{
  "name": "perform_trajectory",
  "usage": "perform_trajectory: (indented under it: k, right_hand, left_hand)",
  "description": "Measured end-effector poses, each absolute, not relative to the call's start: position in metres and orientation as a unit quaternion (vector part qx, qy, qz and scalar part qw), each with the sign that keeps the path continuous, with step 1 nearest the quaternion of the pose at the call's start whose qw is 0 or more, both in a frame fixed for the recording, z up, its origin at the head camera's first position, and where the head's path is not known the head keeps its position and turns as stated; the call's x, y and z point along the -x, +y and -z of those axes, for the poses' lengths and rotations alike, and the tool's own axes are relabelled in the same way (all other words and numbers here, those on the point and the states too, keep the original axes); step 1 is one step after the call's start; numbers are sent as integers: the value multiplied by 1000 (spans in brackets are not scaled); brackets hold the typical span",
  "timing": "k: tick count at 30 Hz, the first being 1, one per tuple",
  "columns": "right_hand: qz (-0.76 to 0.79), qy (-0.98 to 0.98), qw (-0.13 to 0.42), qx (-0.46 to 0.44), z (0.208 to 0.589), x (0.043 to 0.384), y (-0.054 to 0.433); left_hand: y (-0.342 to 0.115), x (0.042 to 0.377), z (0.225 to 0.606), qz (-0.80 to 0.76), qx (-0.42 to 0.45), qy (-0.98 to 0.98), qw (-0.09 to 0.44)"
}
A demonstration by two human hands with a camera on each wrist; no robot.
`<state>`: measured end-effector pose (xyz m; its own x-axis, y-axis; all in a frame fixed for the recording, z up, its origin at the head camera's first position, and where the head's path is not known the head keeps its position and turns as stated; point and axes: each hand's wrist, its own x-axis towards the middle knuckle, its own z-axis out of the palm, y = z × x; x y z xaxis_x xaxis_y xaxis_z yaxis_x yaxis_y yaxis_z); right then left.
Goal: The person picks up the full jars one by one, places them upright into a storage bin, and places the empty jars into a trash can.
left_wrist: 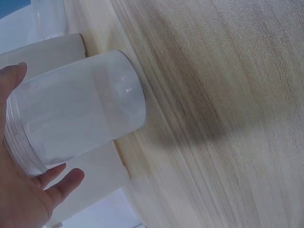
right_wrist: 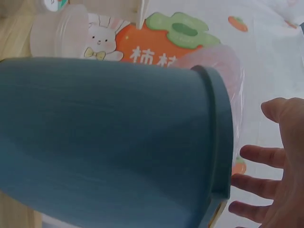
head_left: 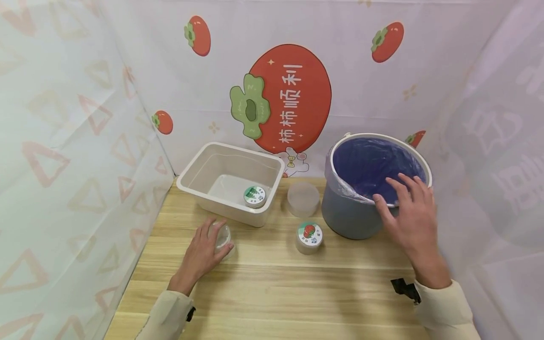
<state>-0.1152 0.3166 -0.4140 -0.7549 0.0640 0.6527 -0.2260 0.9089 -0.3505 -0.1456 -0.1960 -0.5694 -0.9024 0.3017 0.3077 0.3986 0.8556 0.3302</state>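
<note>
Near the front of the cream basin, my left hand point(head_left: 203, 250) has its thumb and fingers around the upper end of a clear plastic jar point(left_wrist: 80, 107). In the head view the hand covers much of the jar point(head_left: 223, 236). The jar looks upright; whether its base touches the table cannot be made out. My right hand point(head_left: 410, 219) is spread over the near right rim of a blue-grey trash bin point(head_left: 350, 217) lined with a thin plastic bag. Nothing is in its fingers, and the right wrist view shows them apart from the bin's side point(right_wrist: 114, 137).
The cream basin point(head_left: 229, 210) holds a jar with a green-pictured lid point(head_left: 255, 196). Between basin and bin stand a jar with a tomato-pictured lid point(head_left: 309, 238) and a frosted round container point(head_left: 303, 199). Printed cloth walls point(head_left: 361, 89) enclose the wooden table point(head_left: 272, 297) at back and sides.
</note>
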Motion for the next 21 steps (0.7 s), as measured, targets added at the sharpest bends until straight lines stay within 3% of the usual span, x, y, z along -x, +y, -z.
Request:
perform_trajectory:
  k: [21]
  right_hand:
    - [-242,-920,309,-2,433,116,347]
  left_hand:
    - [-195,144,559,228,188,-944,145]
